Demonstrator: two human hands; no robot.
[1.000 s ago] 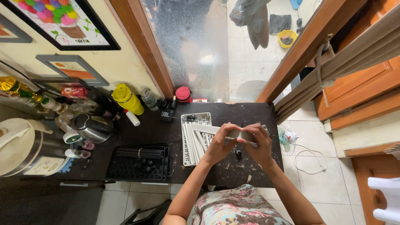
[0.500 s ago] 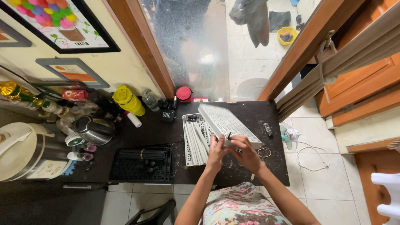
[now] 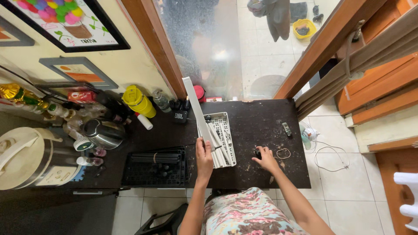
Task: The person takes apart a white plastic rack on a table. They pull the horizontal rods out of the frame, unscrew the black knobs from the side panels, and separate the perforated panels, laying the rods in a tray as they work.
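Head view: left hand (image 3: 203, 157) tilts white tray (image 3: 197, 112) upward.

One head-worn camera looks almost straight down from well above the dark table (image 3: 261, 126), the wall and glass door at the frame's top, the person's lap at the bottom. Both hands sit small, near bottom centre.

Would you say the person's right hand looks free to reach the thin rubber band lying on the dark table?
Probably yes: the right hand rests beside the rubber band, with only bare dark table between them.
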